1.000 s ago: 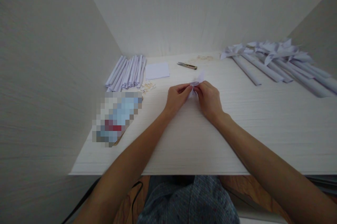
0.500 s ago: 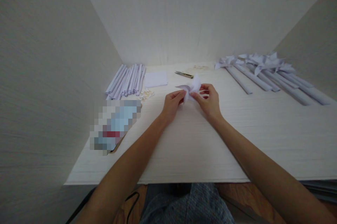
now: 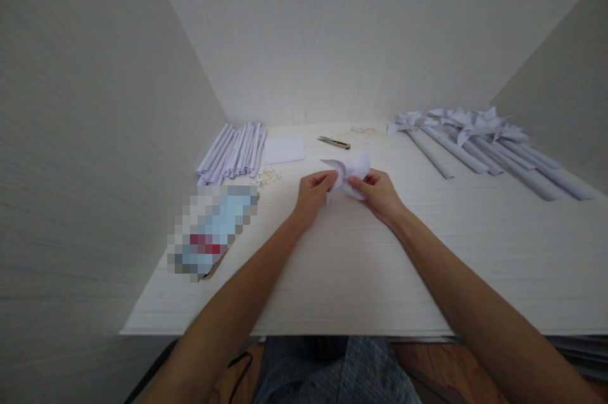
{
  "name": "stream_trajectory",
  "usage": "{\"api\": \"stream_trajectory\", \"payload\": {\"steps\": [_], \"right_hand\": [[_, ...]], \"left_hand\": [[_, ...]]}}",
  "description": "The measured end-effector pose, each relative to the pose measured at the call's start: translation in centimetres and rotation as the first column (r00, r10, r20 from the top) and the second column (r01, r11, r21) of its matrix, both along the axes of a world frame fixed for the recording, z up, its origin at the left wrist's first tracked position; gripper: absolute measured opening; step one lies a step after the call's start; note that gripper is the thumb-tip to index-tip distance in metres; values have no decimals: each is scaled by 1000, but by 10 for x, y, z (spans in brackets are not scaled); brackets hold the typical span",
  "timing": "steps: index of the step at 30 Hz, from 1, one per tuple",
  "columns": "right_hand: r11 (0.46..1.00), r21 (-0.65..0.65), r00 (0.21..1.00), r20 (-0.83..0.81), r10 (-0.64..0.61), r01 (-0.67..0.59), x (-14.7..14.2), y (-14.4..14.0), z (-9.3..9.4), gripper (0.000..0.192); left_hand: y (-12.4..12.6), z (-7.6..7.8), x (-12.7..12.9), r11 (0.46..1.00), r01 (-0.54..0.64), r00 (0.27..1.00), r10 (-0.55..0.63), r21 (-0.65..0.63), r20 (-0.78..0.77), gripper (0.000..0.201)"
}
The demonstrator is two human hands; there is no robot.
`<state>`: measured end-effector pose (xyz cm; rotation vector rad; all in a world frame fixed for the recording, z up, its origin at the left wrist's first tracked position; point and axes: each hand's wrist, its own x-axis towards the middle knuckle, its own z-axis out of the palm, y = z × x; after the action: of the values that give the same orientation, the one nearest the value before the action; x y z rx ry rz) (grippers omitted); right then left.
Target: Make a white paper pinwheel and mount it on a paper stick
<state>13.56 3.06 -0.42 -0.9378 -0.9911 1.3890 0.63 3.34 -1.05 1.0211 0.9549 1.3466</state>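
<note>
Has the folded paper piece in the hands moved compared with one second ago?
Yes. The folded paper piece, then low between the hands near the desk, is now raised and more opened, though no closer to the cutter.

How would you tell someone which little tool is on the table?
Start at the white table and look to its far edge by the back wall. Between the flat paper square on the left and the pile of finished pinwheels on the right lies the snips. It is the only dark, thin metal thing; everything near it is white paper.
</note>
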Motion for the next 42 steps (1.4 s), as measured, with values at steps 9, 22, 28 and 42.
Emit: {"api": "stream_trajectory", "payload": {"steps": [9,22,28,42], "right_hand": [[999,36,997,67,-37,35,0,1,-4,19],[986,-148,986,-137,-93,73,1,0,5,29],[987,-155,990,-127,-59,39,-1,-1,6,27],[986,-151,984,-148,-100,77,-3,0,4,31]], "left_hand": [[-5,7,-2,993,-10,993,24,118,-117,12],[-6,8,-4,981,-57,992,76,184,-98,23],[-14,11,-3,915,-25,921,177,402,-346,30],[-12,6,-1,904,-23,880,221,426,-421,27]]}}
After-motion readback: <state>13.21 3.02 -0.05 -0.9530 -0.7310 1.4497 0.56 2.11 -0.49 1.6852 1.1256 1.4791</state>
